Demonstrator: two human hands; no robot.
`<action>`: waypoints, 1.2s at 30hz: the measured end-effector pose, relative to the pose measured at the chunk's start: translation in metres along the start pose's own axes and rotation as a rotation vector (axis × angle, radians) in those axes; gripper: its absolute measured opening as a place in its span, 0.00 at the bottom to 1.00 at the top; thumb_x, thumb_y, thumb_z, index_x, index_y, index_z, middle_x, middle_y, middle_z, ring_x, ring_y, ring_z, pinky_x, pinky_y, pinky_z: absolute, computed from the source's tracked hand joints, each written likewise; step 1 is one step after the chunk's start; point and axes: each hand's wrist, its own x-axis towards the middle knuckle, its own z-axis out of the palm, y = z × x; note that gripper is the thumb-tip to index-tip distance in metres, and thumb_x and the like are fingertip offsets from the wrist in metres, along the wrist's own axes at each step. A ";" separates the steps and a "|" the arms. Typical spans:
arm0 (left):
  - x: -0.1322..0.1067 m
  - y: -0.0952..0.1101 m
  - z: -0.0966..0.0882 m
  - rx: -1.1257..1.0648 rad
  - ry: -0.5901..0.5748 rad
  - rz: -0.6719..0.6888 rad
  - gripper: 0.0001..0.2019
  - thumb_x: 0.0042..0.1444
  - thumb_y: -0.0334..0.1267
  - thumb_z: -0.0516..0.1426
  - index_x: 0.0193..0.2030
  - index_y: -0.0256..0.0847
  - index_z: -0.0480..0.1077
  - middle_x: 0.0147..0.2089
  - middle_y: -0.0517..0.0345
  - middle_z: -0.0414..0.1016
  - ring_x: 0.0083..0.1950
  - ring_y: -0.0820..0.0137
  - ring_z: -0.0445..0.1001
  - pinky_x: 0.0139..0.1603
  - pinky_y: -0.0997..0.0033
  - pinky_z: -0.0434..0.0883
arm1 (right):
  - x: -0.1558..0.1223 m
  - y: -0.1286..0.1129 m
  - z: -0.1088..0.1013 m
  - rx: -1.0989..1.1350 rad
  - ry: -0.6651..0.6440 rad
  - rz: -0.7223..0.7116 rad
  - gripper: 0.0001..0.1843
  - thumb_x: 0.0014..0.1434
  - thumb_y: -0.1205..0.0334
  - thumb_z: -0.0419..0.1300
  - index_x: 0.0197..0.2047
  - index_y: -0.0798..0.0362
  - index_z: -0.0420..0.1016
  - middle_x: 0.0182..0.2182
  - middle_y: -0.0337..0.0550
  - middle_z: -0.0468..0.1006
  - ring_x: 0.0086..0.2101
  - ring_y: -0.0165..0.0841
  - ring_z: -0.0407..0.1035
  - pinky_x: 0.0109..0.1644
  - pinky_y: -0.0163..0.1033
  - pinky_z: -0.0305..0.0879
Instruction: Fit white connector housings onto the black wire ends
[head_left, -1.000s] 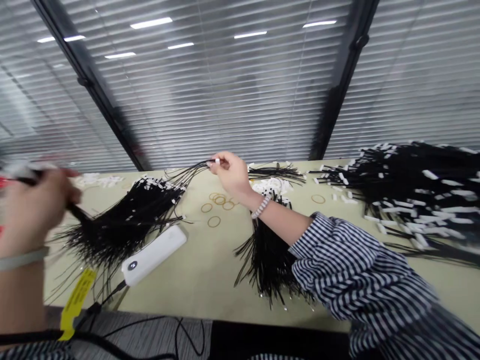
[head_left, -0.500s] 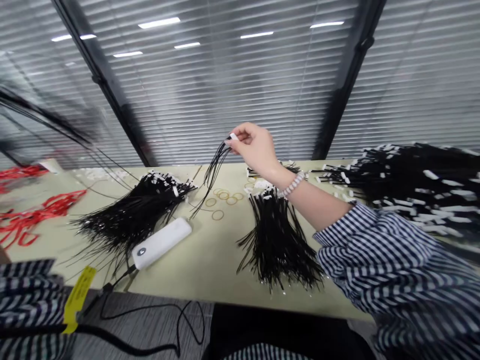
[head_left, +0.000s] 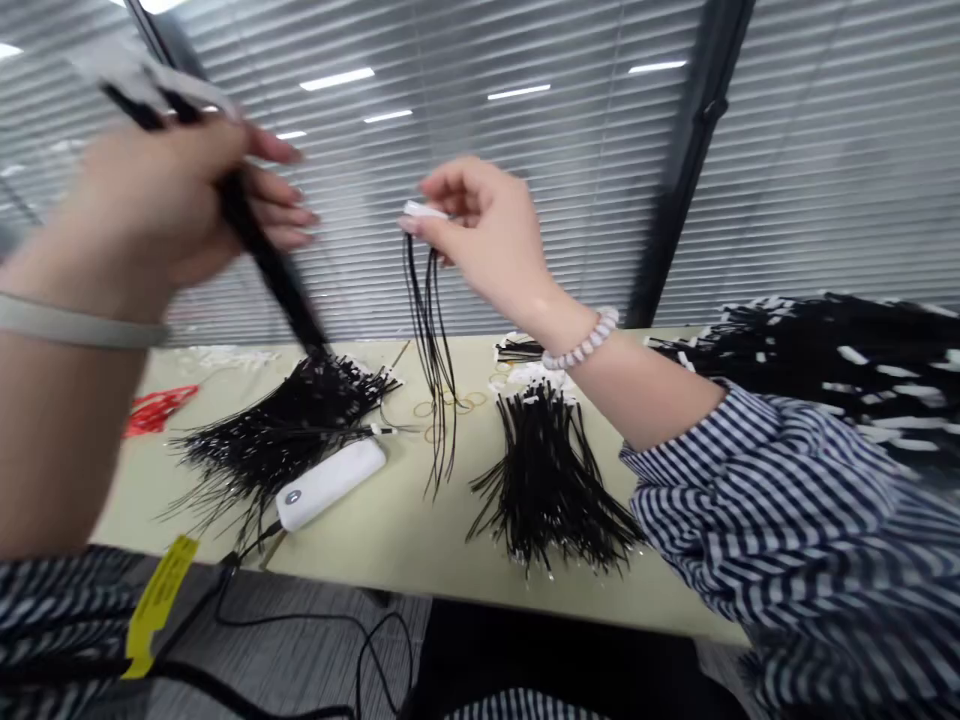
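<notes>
My right hand is raised above the table and pinches the white connector end of a few thin black wires, which hang straight down. My left hand, blurred by motion, is lifted at the left and closed round a thick bundle of black wires with white ends sticking out above the fist. Below on the pale green table lie two heaps of black wires: one at the left and one in the middle.
A white power bank with a cable lies beside the left heap. Several rubber bands and loose white connectors lie further back. A big pile of black wires fills the right. Red wires lie far left.
My right hand has lifted its few wires off the left heap, so they now hang free. My left hand has swung back into view, raised high with its bundle.
</notes>
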 end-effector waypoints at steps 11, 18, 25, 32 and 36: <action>-0.050 0.010 0.079 -0.598 -0.319 -0.206 0.19 0.65 0.43 0.38 0.50 0.35 0.63 0.30 0.60 0.68 0.30 0.76 0.71 0.35 0.70 0.70 | 0.011 -0.032 -0.002 -0.149 -0.058 -0.130 0.07 0.49 0.63 0.63 0.30 0.54 0.68 0.29 0.32 0.71 0.32 0.23 0.65 0.41 0.32 0.63; -0.051 0.024 0.105 -0.804 -0.165 -0.197 0.21 0.62 0.51 0.42 0.31 0.36 0.63 0.17 0.69 0.49 0.14 0.84 0.50 0.16 0.82 0.55 | -0.051 -0.032 -0.024 0.448 -0.559 0.571 0.29 0.53 0.48 0.59 0.53 0.57 0.60 0.47 0.49 0.70 0.44 0.33 0.68 0.47 0.42 0.66; -0.045 0.011 0.121 -0.520 -0.306 0.009 0.19 0.57 0.53 0.50 0.38 0.36 0.65 0.26 0.60 0.67 0.27 0.76 0.70 0.30 0.75 0.71 | -0.085 -0.017 -0.009 0.633 -0.453 0.635 0.13 0.58 0.60 0.55 0.25 0.57 0.66 0.19 0.36 0.68 0.24 0.24 0.66 0.34 0.34 0.66; -0.064 -0.050 0.080 0.096 -0.316 0.009 0.27 0.55 0.50 0.54 0.58 0.41 0.59 0.53 0.50 0.70 0.56 0.60 0.67 0.59 0.56 0.61 | -0.084 -0.046 -0.096 0.833 -0.056 0.711 0.13 0.64 0.61 0.46 0.29 0.53 0.62 0.15 0.28 0.47 0.15 0.20 0.45 0.19 0.27 0.48; -0.097 -0.093 0.096 0.123 -0.509 -0.191 0.23 0.56 0.51 0.51 0.53 0.39 0.62 0.55 0.50 0.70 0.57 0.62 0.66 0.60 0.59 0.60 | -0.110 -0.059 -0.152 0.795 0.118 0.875 0.10 0.62 0.58 0.50 0.31 0.53 0.64 0.16 0.28 0.44 0.14 0.19 0.39 0.15 0.25 0.41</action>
